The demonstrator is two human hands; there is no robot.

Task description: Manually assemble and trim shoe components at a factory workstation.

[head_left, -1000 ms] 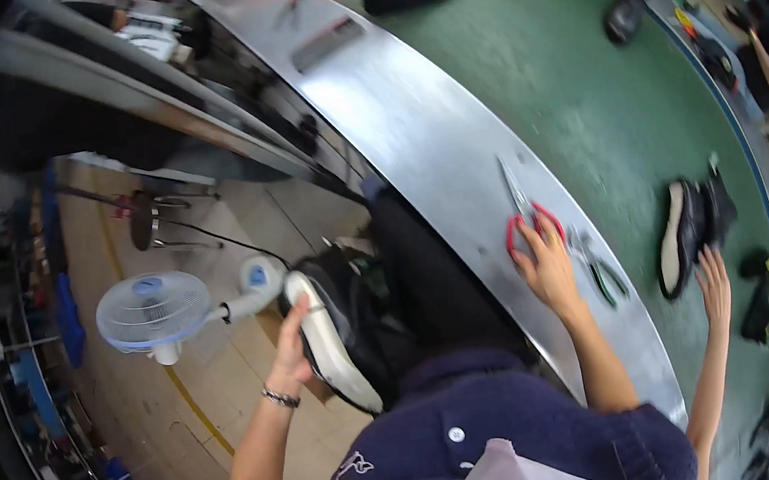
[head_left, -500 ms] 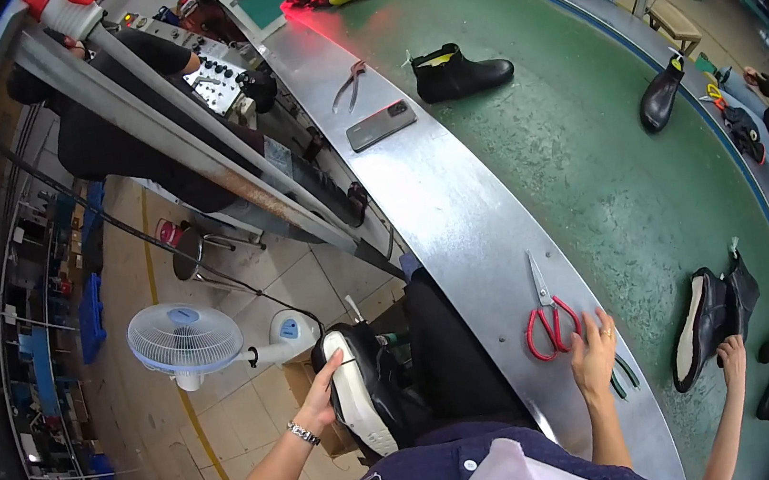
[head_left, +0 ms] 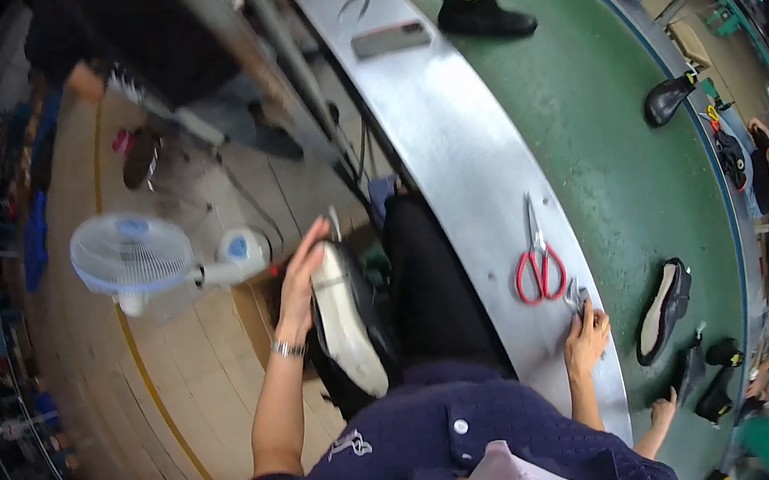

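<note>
My hands apart: left hand [head_left: 296,286] against shoe [head_left: 343,314]; right hand [head_left: 588,342] nearer, at pliers [head_left: 576,294], head pointing away; both grips unclear.

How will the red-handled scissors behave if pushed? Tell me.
The scissors will probably slide easily, since the metal ledge beneath looks smooth and shiny. Lying flat, they seem unlikely to roll or tip. Their blades look metallic, so probably stiff.

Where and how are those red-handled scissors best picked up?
Likely by the red looped handles of the scissors, from the near side: they lie flat on the metal ledge, blades pointing away, and the loops offer finger openings.
</note>
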